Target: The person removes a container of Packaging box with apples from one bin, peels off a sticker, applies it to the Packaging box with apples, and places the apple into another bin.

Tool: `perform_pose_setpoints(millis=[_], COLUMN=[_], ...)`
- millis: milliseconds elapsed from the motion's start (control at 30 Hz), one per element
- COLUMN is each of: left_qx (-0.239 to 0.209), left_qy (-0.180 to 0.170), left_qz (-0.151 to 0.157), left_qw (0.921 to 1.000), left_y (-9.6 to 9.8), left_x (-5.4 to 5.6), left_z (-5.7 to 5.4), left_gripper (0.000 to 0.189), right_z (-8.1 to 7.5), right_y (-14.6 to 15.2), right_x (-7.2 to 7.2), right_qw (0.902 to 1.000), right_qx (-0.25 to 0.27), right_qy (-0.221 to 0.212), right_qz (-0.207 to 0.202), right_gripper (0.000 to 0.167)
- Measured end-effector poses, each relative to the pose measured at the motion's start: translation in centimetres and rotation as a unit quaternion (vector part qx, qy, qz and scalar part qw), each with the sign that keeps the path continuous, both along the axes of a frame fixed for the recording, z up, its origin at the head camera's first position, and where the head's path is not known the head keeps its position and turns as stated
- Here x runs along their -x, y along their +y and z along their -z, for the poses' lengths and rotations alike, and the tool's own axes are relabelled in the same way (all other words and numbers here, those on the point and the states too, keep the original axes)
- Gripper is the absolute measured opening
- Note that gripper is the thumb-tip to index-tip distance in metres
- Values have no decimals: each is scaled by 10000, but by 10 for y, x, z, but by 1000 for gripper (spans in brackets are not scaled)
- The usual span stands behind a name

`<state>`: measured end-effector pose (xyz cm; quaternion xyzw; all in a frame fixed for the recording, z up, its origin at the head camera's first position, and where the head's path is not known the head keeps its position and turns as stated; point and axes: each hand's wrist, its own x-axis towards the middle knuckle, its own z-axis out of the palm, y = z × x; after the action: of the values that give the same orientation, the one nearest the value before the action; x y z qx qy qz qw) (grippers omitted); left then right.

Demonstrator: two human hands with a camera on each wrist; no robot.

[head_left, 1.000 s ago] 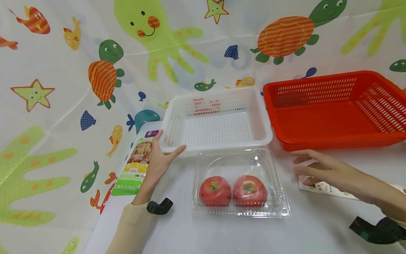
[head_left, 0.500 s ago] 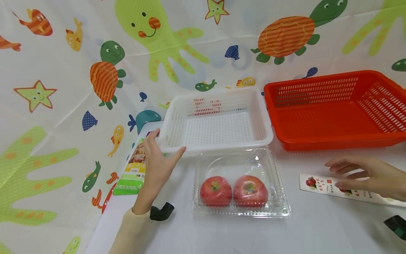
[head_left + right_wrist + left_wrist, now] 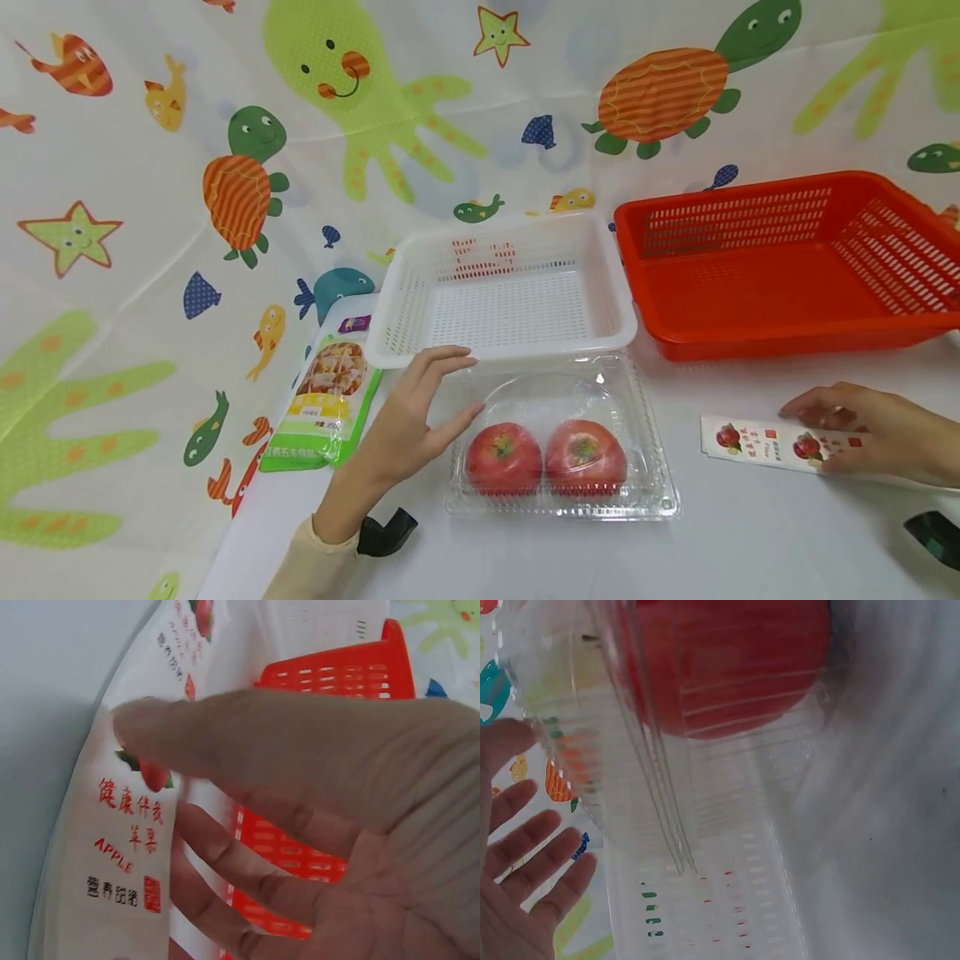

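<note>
A clear plastic clamshell box (image 3: 555, 507) with two red apples (image 3: 503, 457) inside sits in the middle of the white table. My left hand (image 3: 408, 425) hovers over its left side, thumb and fingers spread apart with nothing between them; the left wrist view shows the fingers (image 3: 544, 859) beside the box. To the right lies a printed apple label strip (image 3: 750, 442), white with red fruit pictures and writing. My right hand (image 3: 885, 429) pinches this strip across its width, the thumb (image 3: 172, 731) over the printed face and the fingers at the far edge. The hand covers part of the strip.
Behind the box stands a white plastic basket (image 3: 502, 354), with a red basket (image 3: 795, 337) to its right. A green and yellow food packet (image 3: 322, 408) lies at the table's left edge. A sea-animal printed cloth (image 3: 450, 100) hangs behind.
My left hand has left the white basket's near left corner and come right and down to the clear box. The right hand has moved right and down onto the label strip and now grips it.
</note>
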<state>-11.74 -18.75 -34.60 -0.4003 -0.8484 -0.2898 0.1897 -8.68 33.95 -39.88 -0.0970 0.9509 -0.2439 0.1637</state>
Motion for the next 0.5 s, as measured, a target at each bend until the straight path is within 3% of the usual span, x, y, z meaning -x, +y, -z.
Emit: perform_pose_setpoints(millis=[67,167,367,500], left_qx=[163,394,678,718], left_qy=[-234,-446,-600,-1013], left_qz=[321,547,380,141], left_qw=[9991,9967,9952,9922], left_y=[2,3,1,-3], left_x=[0,0,-2,-6], left_z=[2,4,7,7], left_gripper=[62,61,56,60], right_z=[1,1,-4,-4], right_y=[-1,-3,-7,-8], right_x=[0,-1,1,1], right_qw=[10000,9999,9997,9995], right_qx=[-37,-111,-128,-159], right_qy=[81,47,-183,-275], right_qz=[-33,-32,-54,66], right_gripper=[64,67,65,56])
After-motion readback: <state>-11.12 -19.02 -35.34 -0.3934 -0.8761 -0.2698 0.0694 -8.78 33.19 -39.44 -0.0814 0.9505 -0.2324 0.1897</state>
